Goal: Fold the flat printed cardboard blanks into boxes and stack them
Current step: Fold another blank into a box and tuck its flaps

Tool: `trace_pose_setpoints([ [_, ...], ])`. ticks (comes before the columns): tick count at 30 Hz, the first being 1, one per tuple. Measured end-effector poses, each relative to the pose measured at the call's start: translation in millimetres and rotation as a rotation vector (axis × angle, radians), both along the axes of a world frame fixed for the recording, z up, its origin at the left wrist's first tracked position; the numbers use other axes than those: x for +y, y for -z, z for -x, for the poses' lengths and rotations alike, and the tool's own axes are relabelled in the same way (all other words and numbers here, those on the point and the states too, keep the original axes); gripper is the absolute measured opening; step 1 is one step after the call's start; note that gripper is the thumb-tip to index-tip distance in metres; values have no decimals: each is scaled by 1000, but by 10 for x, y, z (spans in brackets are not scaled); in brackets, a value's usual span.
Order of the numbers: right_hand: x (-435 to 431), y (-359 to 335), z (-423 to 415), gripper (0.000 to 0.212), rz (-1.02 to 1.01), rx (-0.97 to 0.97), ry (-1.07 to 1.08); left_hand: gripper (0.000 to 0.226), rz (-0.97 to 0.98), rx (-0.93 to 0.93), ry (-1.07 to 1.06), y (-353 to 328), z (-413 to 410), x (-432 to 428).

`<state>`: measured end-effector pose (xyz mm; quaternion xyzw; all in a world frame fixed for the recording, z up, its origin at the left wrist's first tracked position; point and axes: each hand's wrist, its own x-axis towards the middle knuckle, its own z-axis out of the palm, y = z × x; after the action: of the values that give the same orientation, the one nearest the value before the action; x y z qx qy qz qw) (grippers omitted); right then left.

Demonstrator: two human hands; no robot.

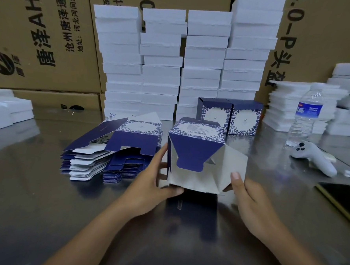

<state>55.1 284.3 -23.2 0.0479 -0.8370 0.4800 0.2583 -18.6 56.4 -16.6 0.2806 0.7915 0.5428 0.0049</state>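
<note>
The box stands at frame centre between my hands, open end toward me, its loose side flap at the right. My left hand grips the left wall; my right hand pinches that flap, so it is nearer. One box held, two finished boxes behind, blanks piled left — too many to count.

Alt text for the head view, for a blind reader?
A left hand and right hand hold a half-folded blue box over a metal table, flaps open. Flat blanks are piled to its left; two finished boxes stand behind.
</note>
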Motion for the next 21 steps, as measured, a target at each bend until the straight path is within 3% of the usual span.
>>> trace_pose_setpoints([
  [5,-38,-11,6,52,10,89,22,90,-36,63,-133,-26,-37,6],
  [8,-38,-33,18,61,137,112,1,83,-83,34,-128,-44,-53,28],
  [10,-52,-38,6,56,167,127,-22,80,-103,37,-94,-57,-80,45],
  [15,-47,-64,-29,54,64,102,21,98,-129,-27,-34,-90,-124,68],
  [19,-52,-96,-44,50,15,120,55,80,-167,-175,-61,-128,-153,76],
  [21,-62,-84,-38,50,8,129,38,51,-218,-253,-75,-145,-141,92],
])
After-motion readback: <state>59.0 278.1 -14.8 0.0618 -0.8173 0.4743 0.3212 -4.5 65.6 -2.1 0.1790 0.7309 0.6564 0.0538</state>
